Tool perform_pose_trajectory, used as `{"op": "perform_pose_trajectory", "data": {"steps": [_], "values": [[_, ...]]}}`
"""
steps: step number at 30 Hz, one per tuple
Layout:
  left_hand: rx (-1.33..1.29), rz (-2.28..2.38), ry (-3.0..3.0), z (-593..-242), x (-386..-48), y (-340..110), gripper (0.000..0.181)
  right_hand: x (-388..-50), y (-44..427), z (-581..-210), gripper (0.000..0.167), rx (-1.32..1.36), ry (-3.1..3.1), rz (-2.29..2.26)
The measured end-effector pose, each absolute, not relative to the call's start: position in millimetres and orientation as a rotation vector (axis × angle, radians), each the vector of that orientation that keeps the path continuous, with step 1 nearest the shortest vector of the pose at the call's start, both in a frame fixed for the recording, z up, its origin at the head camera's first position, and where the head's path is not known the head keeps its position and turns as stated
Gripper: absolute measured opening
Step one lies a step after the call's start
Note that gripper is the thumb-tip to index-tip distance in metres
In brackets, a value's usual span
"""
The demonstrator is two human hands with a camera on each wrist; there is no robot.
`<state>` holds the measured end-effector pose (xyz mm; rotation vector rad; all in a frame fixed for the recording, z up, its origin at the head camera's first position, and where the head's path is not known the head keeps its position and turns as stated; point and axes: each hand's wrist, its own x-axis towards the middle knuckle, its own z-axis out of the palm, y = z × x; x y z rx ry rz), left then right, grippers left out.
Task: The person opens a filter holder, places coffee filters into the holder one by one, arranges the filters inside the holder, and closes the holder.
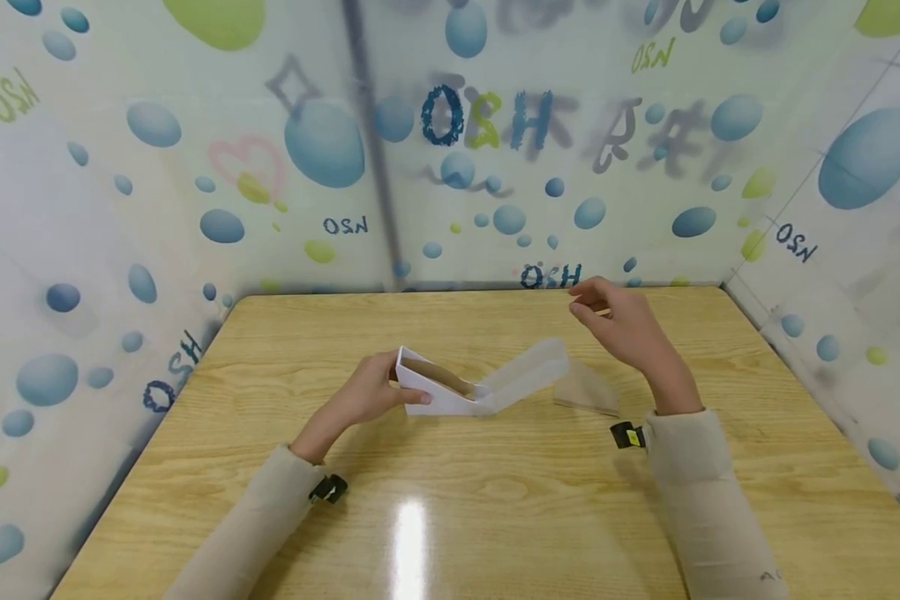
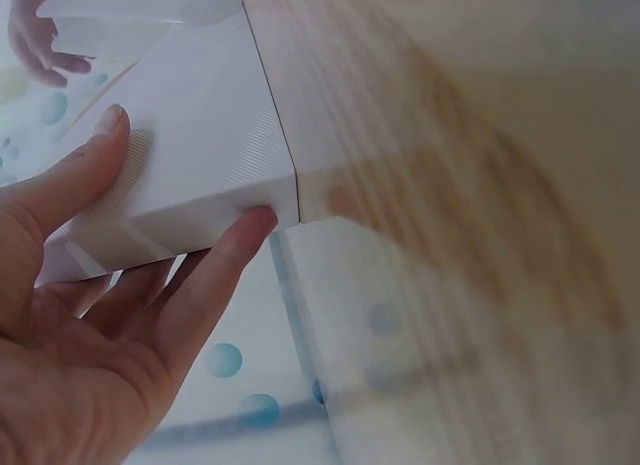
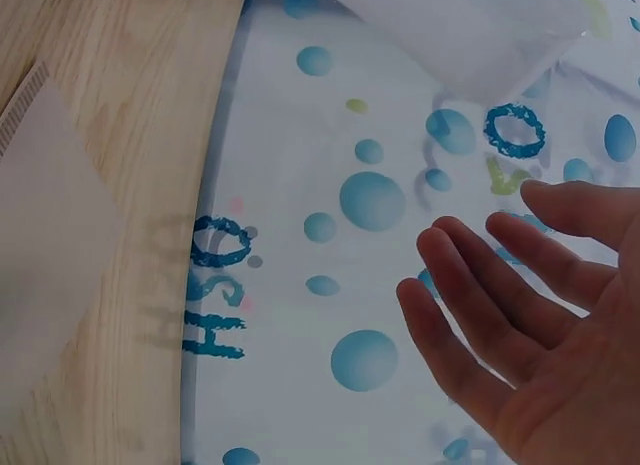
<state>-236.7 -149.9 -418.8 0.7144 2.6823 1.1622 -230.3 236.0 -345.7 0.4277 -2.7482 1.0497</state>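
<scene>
On the patterned wall covering (image 1: 172, 75), large letters (image 1: 487, 118) beyond the far edge of the counter (image 1: 495, 508) can be read as OSH (like H2O mirrored). The same smaller lettering (image 1: 551, 276) is printed just above that edge, and again (image 1: 172, 372) beside the left edge. Similar slanted lettering (image 1: 796, 242) is seen near the far right corner. On the right sleeve (image 1: 701, 500), an A can be read; the mark after it is unclear.

A white box (image 1: 441, 402) with a translucent flap (image 1: 525, 374) is gripped by the left hand (image 1: 371, 392); the right hand (image 1: 621, 323) is held above the table (image 1: 510, 517).
</scene>
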Motion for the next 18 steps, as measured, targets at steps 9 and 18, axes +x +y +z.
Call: {"op": "perform_pose_trajectory", "data": {"steps": [9, 18], "values": [[0.709, 1.153, 2.681, -418.1, -237.1, -149.8, 0.039, -238.4, 244.5, -357.9, 0.036, 0.418, -2.995, 0.959], [0.694, 1.142, 2.682, -416.5, -236.5, -149.6, 0.039, -246.0, 250.5, -369.0, 0.038, 0.366, -3.057, 0.953]]}}
